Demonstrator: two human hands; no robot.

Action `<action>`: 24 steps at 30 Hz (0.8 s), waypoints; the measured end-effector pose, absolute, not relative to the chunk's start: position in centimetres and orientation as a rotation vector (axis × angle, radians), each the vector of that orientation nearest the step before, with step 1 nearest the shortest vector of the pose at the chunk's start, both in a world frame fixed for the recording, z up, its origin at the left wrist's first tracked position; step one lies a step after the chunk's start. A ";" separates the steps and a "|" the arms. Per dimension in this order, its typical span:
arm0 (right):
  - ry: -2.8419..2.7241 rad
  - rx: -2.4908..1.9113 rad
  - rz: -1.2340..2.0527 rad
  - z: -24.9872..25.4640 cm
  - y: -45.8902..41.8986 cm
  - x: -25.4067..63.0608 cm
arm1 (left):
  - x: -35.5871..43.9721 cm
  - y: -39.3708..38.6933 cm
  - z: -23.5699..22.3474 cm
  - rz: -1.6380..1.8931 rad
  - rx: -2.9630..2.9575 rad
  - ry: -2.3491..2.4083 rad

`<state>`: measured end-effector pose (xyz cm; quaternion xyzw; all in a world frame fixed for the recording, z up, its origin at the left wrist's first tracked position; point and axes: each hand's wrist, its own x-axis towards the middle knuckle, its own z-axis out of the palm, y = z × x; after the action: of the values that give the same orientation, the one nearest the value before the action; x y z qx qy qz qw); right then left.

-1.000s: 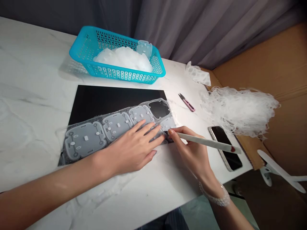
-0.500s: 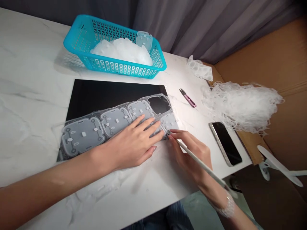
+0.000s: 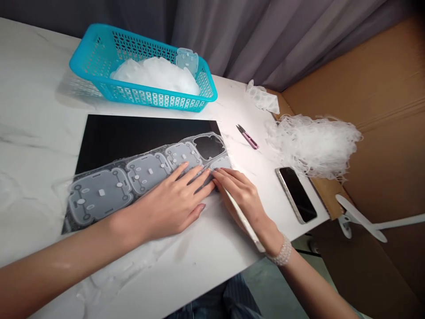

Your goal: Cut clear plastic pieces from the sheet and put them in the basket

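A long translucent silicone strip of moulded square pads lies across a black mat on the white marble table. My left hand lies flat on the strip near its right end, fingers stretched out. My right hand is closed round a thin white stick tool, with its fingertips at the strip's right end, touching my left fingertips. One pad cell at the strip's far right is an empty hole.
A turquoise basket with clear silicone pieces stands at the back. Small pink snips, a phone, a heap of white stringy offcuts and a cardboard wall are to the right. The table edge runs close below my right hand.
The stick tool has swung from pointing right to lying back along my right wrist. My right fingertips moved left onto the strip's end. The left hand stays flat on the strip.
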<state>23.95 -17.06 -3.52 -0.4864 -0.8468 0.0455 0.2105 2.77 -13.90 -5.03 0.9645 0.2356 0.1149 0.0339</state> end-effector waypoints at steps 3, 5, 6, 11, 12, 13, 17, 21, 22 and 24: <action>-2.393 -1.323 0.086 -3.3 -17.0 23.6 | 2.7 -13.9 -5.3 0.356 2.968 0.726; -2.363 -1.269 0.114 -3.5 -16.9 23.3 | 2.7 -13.9 -5.5 0.357 2.970 0.737; -2.304 -1.253 0.153 -3.7 -16.8 23.2 | 2.6 -14.0 -5.5 0.357 2.971 0.744; -1.489 -1.461 0.449 -3.9 -15.7 27.7 | 2.5 -14.1 -5.6 0.334 2.950 0.763; -1.268 -1.484 0.483 -3.7 -15.4 29.9 | 2.5 -14.1 -5.7 0.329 2.939 0.767; -1.045 -1.461 0.482 -3.4 -15.2 32.3 | 2.4 -14.1 -5.7 0.328 2.927 0.771; -0.694 -1.397 0.570 -1.9 -15.0 39.5 | 2.4 -14.2 -5.6 0.351 2.847 0.761; -0.795 -1.327 0.605 -0.7 -16.0 35.8 | 3.0 -13.9 -3.9 0.553 2.538 0.816; -0.866 -1.306 0.584 -0.3 -16.4 33.6 | 3.3 -13.7 -3.1 0.624 2.365 0.865; -1.096 -1.290 0.550 0.6 -17.5 29.1 | 4.1 -13.3 -1.4 0.698 1.860 0.931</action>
<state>29.11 -17.47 0.59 -0.5631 -0.4785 0.2400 0.6296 4.13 -13.29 -1.40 0.7545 0.3778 0.2830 0.4560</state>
